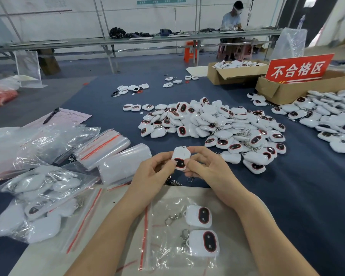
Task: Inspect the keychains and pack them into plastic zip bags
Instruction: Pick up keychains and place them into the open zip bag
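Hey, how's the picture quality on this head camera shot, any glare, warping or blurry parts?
Head view: lighting is even and shadows are soft. Head view: white glare streaks the zip bags on the left. Head view: wide-angle distortion bows the far bench and stretches the picture's edges. Head view: the held keychain is sharp, while the background is a little soft.

White rounded keychain shell [182, 154]: glossy smooth plastic. Silver clasp [170, 219]: shiny metal. Clear zip bag [163, 251]: crinkled glossy film. Dark-blue table cover [307, 196]: matt cloth.

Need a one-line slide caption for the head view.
Left hand and right hand pinch a white keychain beside a zip bag with two keychains.
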Tool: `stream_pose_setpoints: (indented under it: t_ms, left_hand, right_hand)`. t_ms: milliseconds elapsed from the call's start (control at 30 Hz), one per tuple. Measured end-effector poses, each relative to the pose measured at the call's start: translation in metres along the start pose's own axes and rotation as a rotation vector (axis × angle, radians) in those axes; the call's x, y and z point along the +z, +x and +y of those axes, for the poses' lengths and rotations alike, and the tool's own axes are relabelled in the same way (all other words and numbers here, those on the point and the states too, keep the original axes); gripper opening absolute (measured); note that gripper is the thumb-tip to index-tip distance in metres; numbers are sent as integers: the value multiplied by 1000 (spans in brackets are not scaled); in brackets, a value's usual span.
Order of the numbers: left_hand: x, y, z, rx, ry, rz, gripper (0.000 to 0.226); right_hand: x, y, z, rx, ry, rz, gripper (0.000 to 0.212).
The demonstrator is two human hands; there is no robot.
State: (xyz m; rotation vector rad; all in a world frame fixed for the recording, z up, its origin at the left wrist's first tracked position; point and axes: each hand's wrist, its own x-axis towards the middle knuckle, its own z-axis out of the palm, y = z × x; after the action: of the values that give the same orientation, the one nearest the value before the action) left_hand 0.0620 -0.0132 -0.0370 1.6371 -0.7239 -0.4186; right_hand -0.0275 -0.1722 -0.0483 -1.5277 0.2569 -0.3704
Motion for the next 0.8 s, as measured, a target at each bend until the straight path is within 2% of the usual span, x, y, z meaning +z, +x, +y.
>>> stream_pose_setpoints:
  t_ms: [333, 600, 800]
  left_hand:
    - [1, -3, 1, 28, -6, -4, 28]
    - [0, 0, 2, -48, -69, -58, 40]
    - [0, -1, 0, -22, -115, -33, 33]
  right_hand:
    - [4, 1, -3, 74, 3, 38, 12]
    - [6, 2, -2, 73, -74, 73, 10]
    - [6, 2, -2, 82, -11, 89, 15]
